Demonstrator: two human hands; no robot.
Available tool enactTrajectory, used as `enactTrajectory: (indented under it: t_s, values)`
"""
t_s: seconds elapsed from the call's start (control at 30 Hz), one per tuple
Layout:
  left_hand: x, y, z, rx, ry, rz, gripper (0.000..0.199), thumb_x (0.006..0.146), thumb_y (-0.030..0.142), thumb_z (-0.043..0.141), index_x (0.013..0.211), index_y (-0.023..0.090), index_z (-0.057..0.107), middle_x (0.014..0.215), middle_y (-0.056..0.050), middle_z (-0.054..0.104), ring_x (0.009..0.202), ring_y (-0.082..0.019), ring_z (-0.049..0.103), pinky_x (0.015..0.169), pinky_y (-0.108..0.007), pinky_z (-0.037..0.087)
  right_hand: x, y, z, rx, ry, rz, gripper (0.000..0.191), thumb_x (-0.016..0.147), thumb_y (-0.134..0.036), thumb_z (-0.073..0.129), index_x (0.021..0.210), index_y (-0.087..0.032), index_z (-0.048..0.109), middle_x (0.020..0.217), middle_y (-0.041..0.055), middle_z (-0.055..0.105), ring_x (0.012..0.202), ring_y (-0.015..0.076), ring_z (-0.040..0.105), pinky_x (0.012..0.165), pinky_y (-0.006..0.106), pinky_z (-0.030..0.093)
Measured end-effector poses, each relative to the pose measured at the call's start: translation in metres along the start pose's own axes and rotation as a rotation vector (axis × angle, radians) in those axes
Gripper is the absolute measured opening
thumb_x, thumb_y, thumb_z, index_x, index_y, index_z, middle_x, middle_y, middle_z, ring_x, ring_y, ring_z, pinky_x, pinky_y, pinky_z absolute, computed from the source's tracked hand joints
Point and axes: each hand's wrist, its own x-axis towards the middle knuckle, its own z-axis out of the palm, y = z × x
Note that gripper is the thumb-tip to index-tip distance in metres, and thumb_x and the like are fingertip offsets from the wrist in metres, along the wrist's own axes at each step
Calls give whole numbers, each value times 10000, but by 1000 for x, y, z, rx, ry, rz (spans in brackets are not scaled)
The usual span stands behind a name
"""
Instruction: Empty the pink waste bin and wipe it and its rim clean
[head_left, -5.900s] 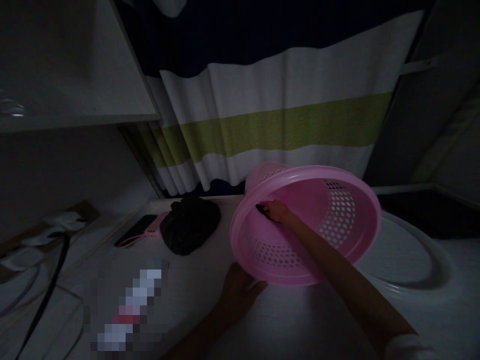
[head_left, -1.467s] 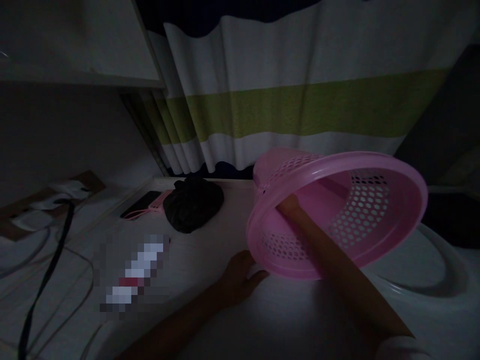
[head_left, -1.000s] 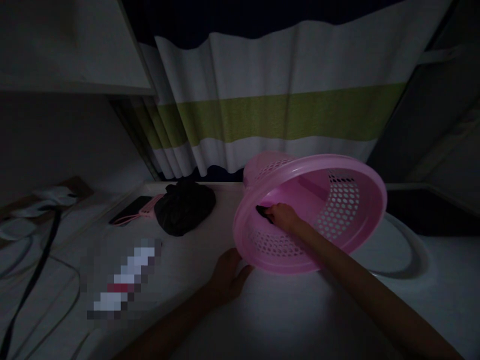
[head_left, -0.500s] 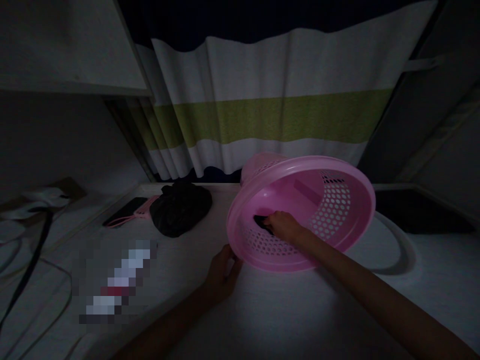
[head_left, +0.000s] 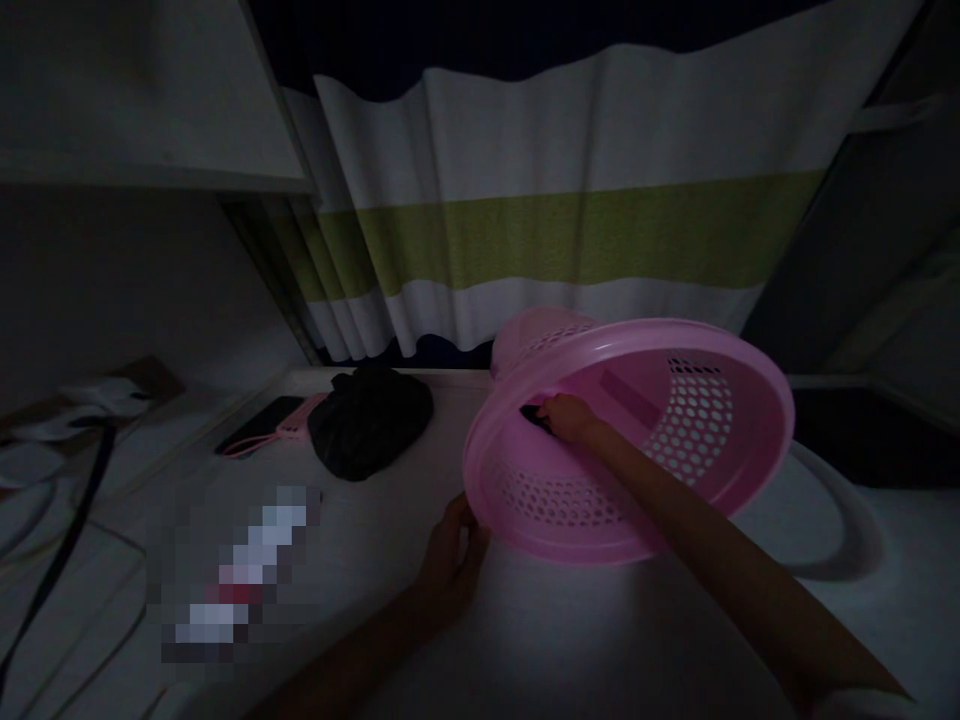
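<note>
A pink basket with perforated sides lies tilted on a white surface, its wide mouth facing me. Reaching into it, my right hand is closed on a small black item, near the inner wall. My left hand grips the basket's rim at its lower left, thumb and fingers around the edge. Behind the rim, part of the left fingertips is hidden.
A black plastic bag sits left of the basket, beside a dark flat object with a pink strap. Cables and plugs lie far left. A white ring-shaped item and a black flat thing are at right; a striped curtain hangs behind.
The basket's mouth appears slightly larger and further right. My right hand, with the black item, is now higher and deeper against the basket's inside. My left hand stays at the rim.
</note>
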Motion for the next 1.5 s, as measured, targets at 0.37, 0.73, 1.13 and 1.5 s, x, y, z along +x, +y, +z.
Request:
enactTrajectory:
  t_s: [0.37, 0.73, 1.13, 1.5]
  values:
    - [5, -1, 0, -53, 44, -90, 341, 837, 312, 506, 1147, 207, 410, 894, -52, 560, 759, -150, 550, 670, -301, 499, 39, 4, 15, 79, 96, 199, 303, 855, -301, 430, 1067, -275, 645, 1096, 48, 643, 963, 193, 598, 757, 282, 452]
    - [5, -10, 6, 17, -254, -213, 350, 836, 395, 495, 1137, 218, 507, 1121, -98, 614, 1027, -240, 577, 885, -461, 460, 25, -7, 10, 52, 79, 235, 341, 883, -299, 371, 1103, -250, 627, 1042, 83, 663, 943, 195, 614, 781, 295, 447]
    - [-1, -13, 8, 67, -182, -161, 288, 844, 381, 487, 1055, 186, 511, 980, -90, 613, 914, -214, 584, 809, -415, 479, -61, -18, -13, -33, -50, -54, 285, 829, -182, 444, 980, -225, 681, 994, 78, 681, 890, 197, 627, 747, 275, 431]
    - [0, -4, 5, 53, -88, -110, 189, 846, 344, 462, 935, 177, 472, 771, -24, 498, 691, -150, 490, 640, -309, 443, -84, -26, -23, -85, -101, -138, 261, 801, -119, 455, 901, -167, 692, 900, 107, 692, 850, 209, 635, 705, 281, 426]
